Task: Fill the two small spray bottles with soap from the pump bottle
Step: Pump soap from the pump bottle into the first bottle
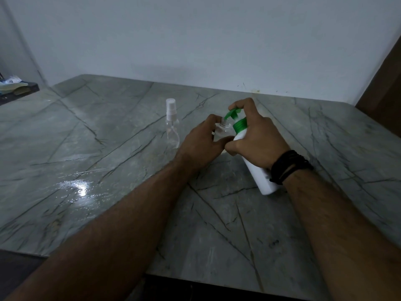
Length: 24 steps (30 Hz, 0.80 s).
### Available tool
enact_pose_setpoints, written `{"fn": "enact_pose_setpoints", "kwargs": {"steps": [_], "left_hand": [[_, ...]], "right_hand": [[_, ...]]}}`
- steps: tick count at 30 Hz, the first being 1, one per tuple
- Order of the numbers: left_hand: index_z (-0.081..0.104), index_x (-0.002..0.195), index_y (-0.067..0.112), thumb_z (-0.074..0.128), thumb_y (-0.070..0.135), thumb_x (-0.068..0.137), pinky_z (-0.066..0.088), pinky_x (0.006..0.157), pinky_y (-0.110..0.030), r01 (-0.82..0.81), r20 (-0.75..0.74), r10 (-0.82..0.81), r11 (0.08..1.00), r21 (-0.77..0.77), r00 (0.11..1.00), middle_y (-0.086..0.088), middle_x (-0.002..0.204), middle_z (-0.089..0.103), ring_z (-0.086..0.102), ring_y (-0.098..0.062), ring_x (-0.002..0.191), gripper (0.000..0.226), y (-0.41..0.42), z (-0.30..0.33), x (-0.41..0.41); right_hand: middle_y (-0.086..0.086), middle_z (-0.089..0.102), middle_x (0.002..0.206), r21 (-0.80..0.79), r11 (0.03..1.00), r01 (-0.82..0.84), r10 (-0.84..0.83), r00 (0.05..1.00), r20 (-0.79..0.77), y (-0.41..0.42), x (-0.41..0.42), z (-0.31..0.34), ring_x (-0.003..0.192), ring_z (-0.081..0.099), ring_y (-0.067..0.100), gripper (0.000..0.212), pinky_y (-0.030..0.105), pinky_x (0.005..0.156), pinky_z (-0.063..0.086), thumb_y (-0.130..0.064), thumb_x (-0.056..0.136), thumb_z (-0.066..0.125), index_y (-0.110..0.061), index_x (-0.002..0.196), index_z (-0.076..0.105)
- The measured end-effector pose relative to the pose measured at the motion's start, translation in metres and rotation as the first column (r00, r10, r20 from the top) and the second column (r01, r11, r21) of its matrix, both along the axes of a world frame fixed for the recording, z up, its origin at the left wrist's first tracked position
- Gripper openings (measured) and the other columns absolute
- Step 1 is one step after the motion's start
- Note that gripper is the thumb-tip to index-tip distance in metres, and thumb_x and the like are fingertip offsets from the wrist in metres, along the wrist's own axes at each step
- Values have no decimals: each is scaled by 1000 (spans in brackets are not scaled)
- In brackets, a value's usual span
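Note:
My right hand [258, 140] grips a white pump bottle [259, 170] with a green pump head [235, 118], tilted to the left, with a finger curled over the pump top. The green nozzle points down at the open neck of a small clear spray bottle [223, 129], which my left hand [201, 142] holds upright on the marble table [108, 161]. That bottle's cap is off and out of sight. A second clear spray bottle [172, 124] with its white spray cap on stands alone to the left of my left hand.
The grey veined marble table meets a plain wall at the back. A wet, shiny patch [80, 187] lies on the table at the left. Clutter [13, 85] sits on a dark ledge at the far left. A brown panel [384, 83] stands at the right edge.

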<state>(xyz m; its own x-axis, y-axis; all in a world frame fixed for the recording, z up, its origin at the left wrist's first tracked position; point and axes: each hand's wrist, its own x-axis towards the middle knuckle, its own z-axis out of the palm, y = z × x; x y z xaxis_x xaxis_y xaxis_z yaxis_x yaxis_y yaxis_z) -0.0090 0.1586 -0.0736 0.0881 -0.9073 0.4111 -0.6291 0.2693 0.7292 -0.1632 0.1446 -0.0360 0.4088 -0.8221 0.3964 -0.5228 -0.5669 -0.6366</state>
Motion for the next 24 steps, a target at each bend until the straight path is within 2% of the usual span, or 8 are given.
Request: {"fn": "enact_pose_setpoints", "kwargs": {"steps": [5, 12, 16, 20, 24], "left_hand": [[50, 123, 23, 68, 42, 86, 56, 81, -35, 5, 13, -5, 1000, 5, 1000, 1, 118, 64, 62, -12, 95, 45, 1, 1, -1], [51, 118, 25, 70, 41, 85, 56, 80, -37, 9, -8, -9, 1000, 8, 1000, 3, 113, 65, 64, -13, 94, 41, 2, 1, -1], [51, 120, 22, 69, 40, 86, 56, 77, -35, 13, -1, -13, 1000, 1, 1000, 0, 117, 65, 64, -15, 95, 43, 1, 1, -2], [51, 123, 22, 70, 39, 86, 56, 83, -38, 11, 10, -11, 1000, 3, 1000, -1, 118, 65, 64, -16, 96, 45, 0, 0, -2], [51, 120, 22, 70, 38, 85, 57, 82, -40, 10, -4, -10, 1000, -2, 1000, 1, 115, 65, 64, -15, 94, 43, 0, 0, -1]], "right_hand": [[-6, 63, 96, -1, 1000, 2, -2, 1000, 26, 0, -2, 2, 77, 64, 16, 72, 29, 64, 53, -15, 57, 78, -30, 117, 42], [-6, 63, 95, -3, 1000, 9, -9, 1000, -22, 3, 0, 1, 72, 61, 10, 75, 22, 59, 44, -16, 61, 80, -35, 123, 41], [-7, 63, 94, 5, 1000, 11, -10, 1000, -25, 3, 1, 2, 75, 63, 13, 74, 26, 61, 50, -15, 60, 80, -34, 120, 41], [-8, 62, 94, 1, 1000, 20, -20, 1000, -10, 2, 1, 4, 77, 64, 15, 71, 30, 65, 54, -14, 60, 80, -31, 116, 40], [-6, 62, 96, 2, 1000, 21, -21, 1000, -19, 2, 2, 3, 75, 63, 14, 72, 25, 62, 48, -15, 62, 80, -32, 119, 40]]}}
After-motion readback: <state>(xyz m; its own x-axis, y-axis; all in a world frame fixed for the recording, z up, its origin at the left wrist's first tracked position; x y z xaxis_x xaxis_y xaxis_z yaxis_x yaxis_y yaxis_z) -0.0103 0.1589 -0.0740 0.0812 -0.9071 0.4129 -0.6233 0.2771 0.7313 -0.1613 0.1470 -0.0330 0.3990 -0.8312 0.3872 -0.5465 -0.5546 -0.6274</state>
